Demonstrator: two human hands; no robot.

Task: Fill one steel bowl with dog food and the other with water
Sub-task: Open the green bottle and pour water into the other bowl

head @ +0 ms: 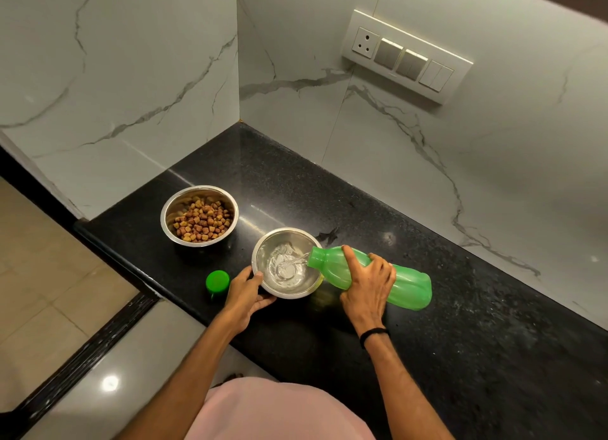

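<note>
Two steel bowls stand on the black counter (pixel 427 308). The far bowl (pixel 171 206) holds brown and tan dog food (pixel 202 221). The near bowl (pixel 263 252) has water splashing in its bottom. My right hand (pixel 367 286) grips a green plastic bottle (pixel 408 286), tipped on its side with its open mouth over the near bowl's right rim; a thin stream of water runs into the bowl. My left hand (pixel 245 296) holds the near bowl at its front left rim.
The bottle's green cap (pixel 217 281) lies on the counter left of the near bowl, near the counter's front edge. Marble walls meet in a corner behind the bowls. A switch panel (pixel 406 56) is on the right wall. Tiled floor lies to the left.
</note>
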